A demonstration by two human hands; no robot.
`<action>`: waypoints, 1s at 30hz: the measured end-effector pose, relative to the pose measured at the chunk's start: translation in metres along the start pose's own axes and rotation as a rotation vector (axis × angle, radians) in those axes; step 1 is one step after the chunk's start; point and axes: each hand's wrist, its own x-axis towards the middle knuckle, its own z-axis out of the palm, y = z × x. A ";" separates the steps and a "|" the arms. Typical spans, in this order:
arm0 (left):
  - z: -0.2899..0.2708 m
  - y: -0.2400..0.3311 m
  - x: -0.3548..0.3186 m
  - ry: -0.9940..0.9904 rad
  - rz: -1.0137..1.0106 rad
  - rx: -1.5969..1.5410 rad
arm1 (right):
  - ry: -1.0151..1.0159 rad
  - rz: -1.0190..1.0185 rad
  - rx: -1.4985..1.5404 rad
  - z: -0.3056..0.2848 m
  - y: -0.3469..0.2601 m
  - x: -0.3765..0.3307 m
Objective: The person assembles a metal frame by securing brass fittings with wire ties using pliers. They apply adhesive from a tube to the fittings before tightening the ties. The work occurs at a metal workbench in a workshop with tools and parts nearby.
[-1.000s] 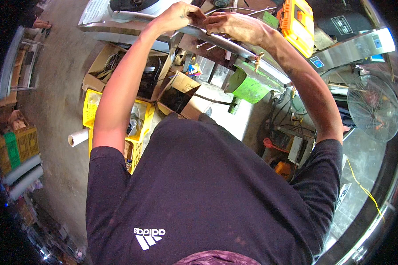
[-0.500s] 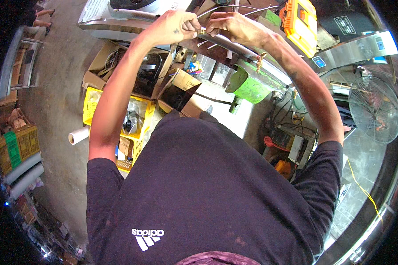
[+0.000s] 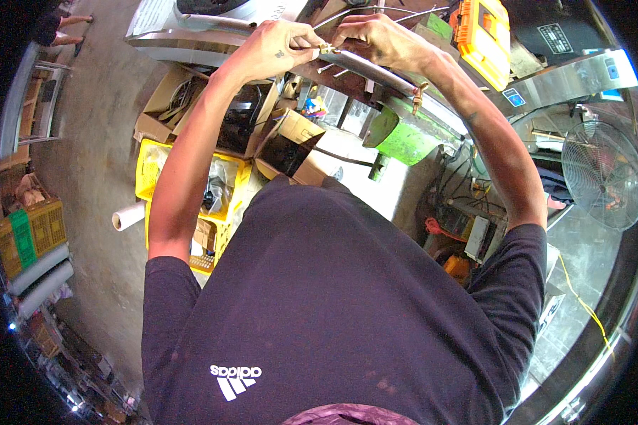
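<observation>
Both my arms stretch forward to a metal pipe [image 3: 376, 73] that slants down to the right. My left hand [image 3: 278, 51] is closed, with thumb and fingertips pinching a small brass fitting [image 3: 325, 48] near the pipe's upper left end. Just right of the fitting, my right hand [image 3: 384, 42] has its fingers bent and drawn together; its fingertips are partly hidden, so what they grip cannot be made out. A brass valve [image 3: 418, 98] sits at the pipe's lower right part, below my right wrist.
An orange and yellow toolbox [image 3: 483, 42] stands right of my right hand. Under my arms are cardboard boxes [image 3: 306, 134], a yellow crate [image 3: 149, 166] and a green metal part [image 3: 407, 134]. A fan [image 3: 602, 173] stands at right. Another person [image 3: 53, 28] shows far left.
The fingertips of my right hand have moved slightly right, off the brass fitting, which shows more plainly now. My left hand keeps its pinch. The other person has come a little further into view.
</observation>
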 end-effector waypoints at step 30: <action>-0.022 -0.043 0.064 -0.135 0.205 0.225 | -0.043 -0.211 -0.110 -0.006 -0.002 0.011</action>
